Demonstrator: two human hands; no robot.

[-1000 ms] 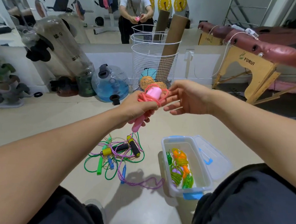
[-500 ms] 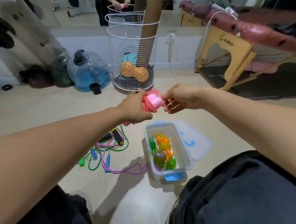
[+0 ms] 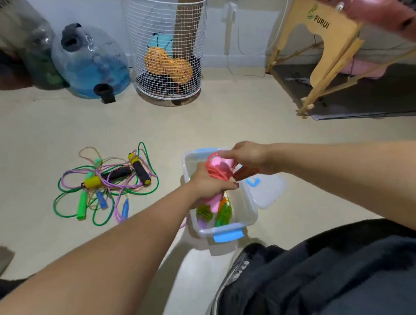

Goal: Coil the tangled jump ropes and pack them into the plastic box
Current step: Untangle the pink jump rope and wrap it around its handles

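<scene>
A coiled pink jump rope (image 3: 219, 168) with pink handles is held just above the clear plastic box (image 3: 248, 215). My left hand (image 3: 209, 184) grips its handles and coil. My right hand (image 3: 249, 158) pinches the top of the coil from the right. The box has blue clips and holds several coiled ropes (image 3: 219, 214) in green, orange and purple. Its lid (image 3: 266, 191) lies open to the right. A tangled pile of ropes (image 3: 109, 183), green, purple and tan with yellow-black, green and blue handles, lies on the floor to the left.
A white wire basket (image 3: 168, 47) with balls and a cardboard tube stands by the far wall. A blue water jug (image 3: 91, 62) sits left of it. A wooden-legged massage table (image 3: 328, 50) is at the right. My dark-clad knees are at the bottom.
Both hands have come down with the pink rope from chest height to just over the box. The view has tilted down toward the floor.
</scene>
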